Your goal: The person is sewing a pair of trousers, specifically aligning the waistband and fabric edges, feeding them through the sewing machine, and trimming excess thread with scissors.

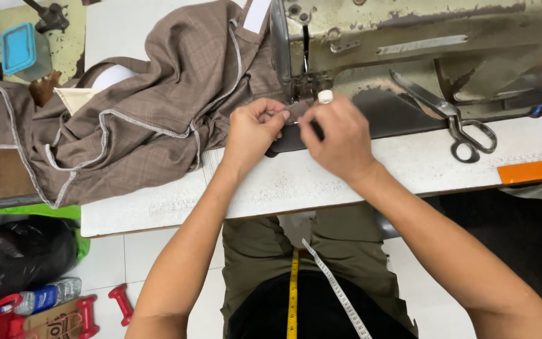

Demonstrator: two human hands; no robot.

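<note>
Here the left hand (252, 129) pinches the edge of the brown checked woven cloth (158, 107) beside the needle of the worn cream metal sewing machine (409, 44). The right hand (340, 138) is closed over the same edge, though what its fingertips hold is hidden. Best keep the cloth flat and taut, fingertips clear of the needle.

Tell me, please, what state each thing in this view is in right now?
Left hand: pinching the brown fabric.
Right hand: fingertips on the fabric beside the needle.
Brown fabric: crumpled, edge under the presser foot.
Scissors: lying on the sewing machine's bed, blades slightly apart.
Sewing machine: paint worn.
Blue-lidded container: lid on.
Measuring tape: hanging down the person's front.
</note>
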